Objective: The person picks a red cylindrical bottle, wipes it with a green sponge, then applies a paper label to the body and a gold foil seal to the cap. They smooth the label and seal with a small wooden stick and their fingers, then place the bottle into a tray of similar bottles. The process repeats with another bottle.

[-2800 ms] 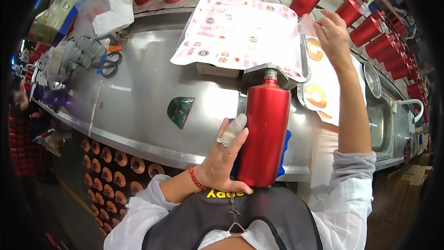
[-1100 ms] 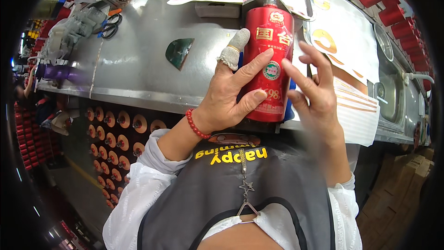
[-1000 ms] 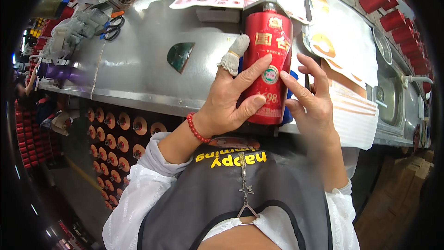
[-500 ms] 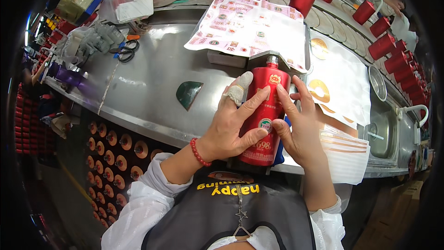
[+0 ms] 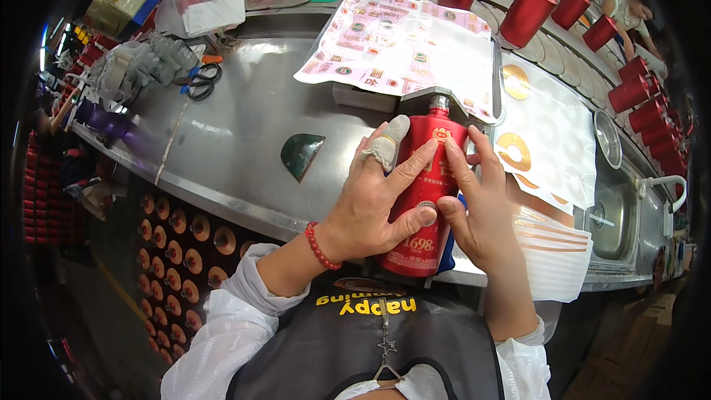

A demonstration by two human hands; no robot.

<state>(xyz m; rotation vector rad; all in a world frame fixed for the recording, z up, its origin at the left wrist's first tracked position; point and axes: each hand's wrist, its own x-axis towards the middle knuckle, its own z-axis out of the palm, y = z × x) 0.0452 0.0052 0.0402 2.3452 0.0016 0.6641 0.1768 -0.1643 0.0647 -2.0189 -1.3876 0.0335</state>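
A red bottle (image 5: 422, 178) with gold print and a metal-coloured neck lies tilted in front of me, neck away, between my hands. On its left side is my left hand (image 5: 374, 196), with index finger and thumb laid over the front and the other fingers along the edge. One of its fingers wears a worn pale finger cover (image 5: 388, 142); a red bead bracelet (image 5: 321, 245) circles the wrist. From the right, my right hand (image 5: 478, 204) presses the bottle with index finger and thumb. Its other fingers stretch along that side. Something blue shows beneath the bottle.
Pink-printed label sheets (image 5: 370, 41) and gold-label sheets (image 5: 552, 122) lie beyond and right of the bottle. A dark green scraper-like piece (image 5: 302, 154) and scissors (image 5: 204, 80) rest on the metal table. Red bottles stand on the conveyor (image 5: 544, 44) behind; a sink (image 5: 613, 230) is at right.
The bottles on the conveyor have shifted to the right. The bottle between my hands has moved slightly toward me, and my fingers remain on its front. A person at the far right shows more.
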